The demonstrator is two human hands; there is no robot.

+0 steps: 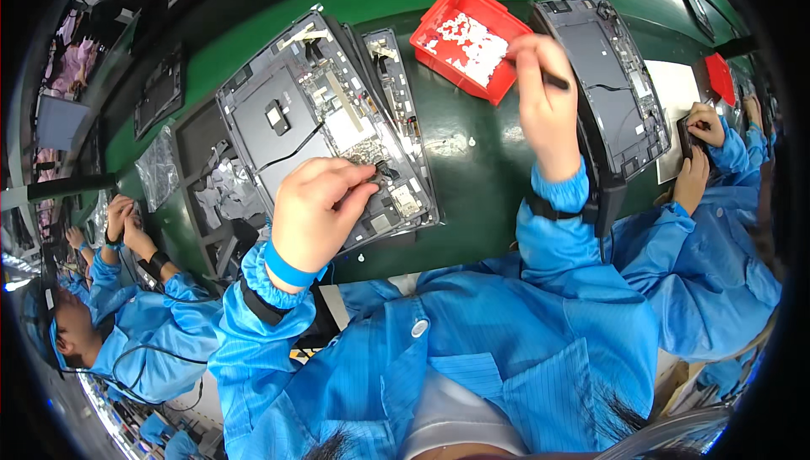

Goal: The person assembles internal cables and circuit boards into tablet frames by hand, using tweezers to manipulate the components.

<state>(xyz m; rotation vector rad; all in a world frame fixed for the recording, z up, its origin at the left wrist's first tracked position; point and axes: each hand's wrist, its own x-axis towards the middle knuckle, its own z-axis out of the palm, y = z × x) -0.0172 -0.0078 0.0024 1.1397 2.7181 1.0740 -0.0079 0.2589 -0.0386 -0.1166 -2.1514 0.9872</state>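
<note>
My left hand point(308, 211) is over the lower right part of an opened tablet-like device point(253, 114) with a bare circuit board. Its thumb and fingers pinch together beside a small black part point(388, 172) on the board; whatever they hold is hidden. At the right rim of a red plastic bin point(456, 89) is my right hand point(547, 102), closed around a slim black tool point(555, 80) whose kind I cannot make out. Many small white pieces point(472, 47) lie in the bin. A small dark rectangular part point(276, 118) rests on the device's grey panel.
Another opened device point(591, 64) stands to the right, and a narrow board assembly point(392, 80) lies behind the left one. A tray with crumpled grey pieces point(228, 190) and a clear plastic bag point(158, 169) are at left. Co-workers sit on both sides along the green bench point(472, 199).
</note>
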